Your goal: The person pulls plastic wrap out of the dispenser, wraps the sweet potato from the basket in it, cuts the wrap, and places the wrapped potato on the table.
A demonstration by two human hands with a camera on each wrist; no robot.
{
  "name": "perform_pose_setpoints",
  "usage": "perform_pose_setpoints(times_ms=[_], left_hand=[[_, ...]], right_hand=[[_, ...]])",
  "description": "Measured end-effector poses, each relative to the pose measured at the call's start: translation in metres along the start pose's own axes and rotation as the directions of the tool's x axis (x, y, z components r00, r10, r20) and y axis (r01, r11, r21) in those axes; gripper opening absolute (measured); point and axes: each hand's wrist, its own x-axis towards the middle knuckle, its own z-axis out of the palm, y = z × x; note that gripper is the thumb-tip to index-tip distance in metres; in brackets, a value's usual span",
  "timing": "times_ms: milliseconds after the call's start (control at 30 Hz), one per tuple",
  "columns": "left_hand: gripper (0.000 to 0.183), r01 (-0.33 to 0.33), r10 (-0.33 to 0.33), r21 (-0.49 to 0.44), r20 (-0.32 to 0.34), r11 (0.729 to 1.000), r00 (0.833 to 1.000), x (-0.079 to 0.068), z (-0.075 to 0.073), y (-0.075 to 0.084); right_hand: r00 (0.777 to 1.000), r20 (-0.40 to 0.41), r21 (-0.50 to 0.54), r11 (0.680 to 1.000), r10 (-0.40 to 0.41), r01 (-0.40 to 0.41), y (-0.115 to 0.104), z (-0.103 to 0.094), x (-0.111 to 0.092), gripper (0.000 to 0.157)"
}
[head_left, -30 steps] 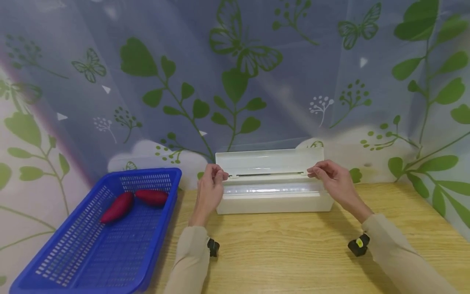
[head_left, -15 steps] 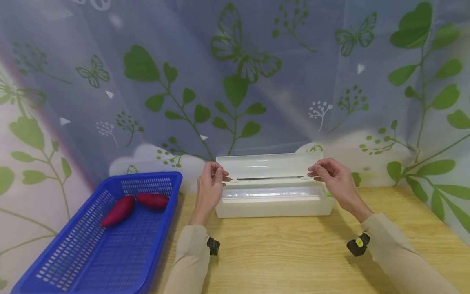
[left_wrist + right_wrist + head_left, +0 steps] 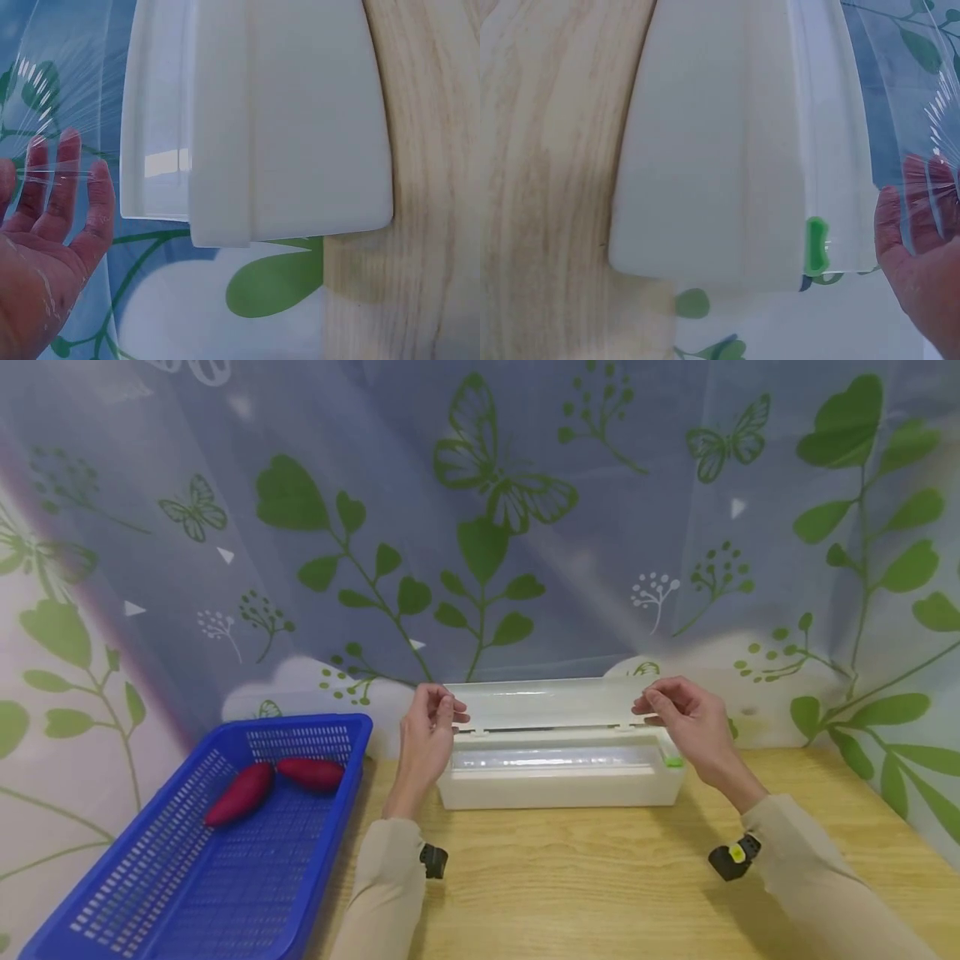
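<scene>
White plastic, a long box (image 3: 558,793) with its lid (image 3: 536,700) raised at the back, on the pale wood-grain table (image 3: 570,868), below and between the two hands. Inside it a glossy clear roll (image 3: 555,758) lies lengthwise.

Left hand (image 3: 427,735): thumb and fingers drawn together over the box's near end, pinching a clear, thin plastic film (image 3: 41,90). In that wrist's view the film fans into pleats at the fingertips. Right hand (image 3: 697,735): the same narrow pinch at the opposite end, with creases radiating from it; its exact fingertip contact cannot be made out.

Change over the last second: slight. Both hands have lifted a little relative to the box, and a bright green tab (image 3: 672,762), hidden behind the right hand a second ago, now shows just below it. The box, basket and backdrop have all slipped a little lower in the head view, probably a head tilt.

Meaning, as judged: the film is being drawn up under tension from both corners, early in the pull; no cut edge seen.

Beyond the left hand, well apart: blue perforated plastic basket (image 3: 358,756) holding two dark red, tapered roots (image 3: 242,795), neither touched by film.
</scene>
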Motion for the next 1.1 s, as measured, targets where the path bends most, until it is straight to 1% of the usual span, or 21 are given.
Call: perform_pose_setpoints(times_ms=[167, 333, 533, 667, 767, 967, 1100], left_hand=[[0.014, -0.010, 0.010, -0.004, -0.012, 1.000, 1.000, 0.001, -0.001, 0.005], [0.012, -0.028, 0.028, -0.006, -0.027, 1.000, 0.999, 0.004, -0.003, 0.011], [0.011, -0.027, 0.026, -0.013, -0.031, 1.000, 0.999, 0.006, -0.005, 0.015], [0.012, -0.034, 0.034, -0.028, -0.029, 0.999, 0.999, 0.007, -0.007, 0.018], [0.012, -0.037, 0.036, -0.032, -0.028, 0.999, 0.999, 0.007, -0.008, 0.021], [0.012, -0.048, 0.047, -0.039, -0.033, 0.998, 0.998, 0.008, -0.009, 0.024], [0.013, -0.057, 0.056, -0.044, -0.036, 0.997, 0.998, 0.009, -0.011, 0.028]], right_hand=[[1.000, -0.015, -0.020, 1.000, 0.002, -0.002, -0.006, 0.001, 0.003, 0.026], [0.999, -0.036, 0.000, 1.000, 0.010, -0.010, -0.013, 0.002, 0.007, 0.024], [0.999, -0.051, 0.001, 1.000, -0.008, 0.008, -0.019, 0.003, 0.010, 0.019], [0.998, -0.060, 0.021, 1.000, -0.003, 0.004, -0.023, 0.003, 0.012, 0.015], [0.998, -0.064, 0.038, 0.999, 0.010, -0.007, -0.025, 0.003, 0.014, 0.016], [0.997, -0.072, 0.014, 0.999, 0.030, -0.029, -0.030, 0.003, 0.018, 0.019], [0.997, -0.074, 0.041, 0.999, 0.032, -0.029, -0.033, 0.004, 0.020, 0.018]])
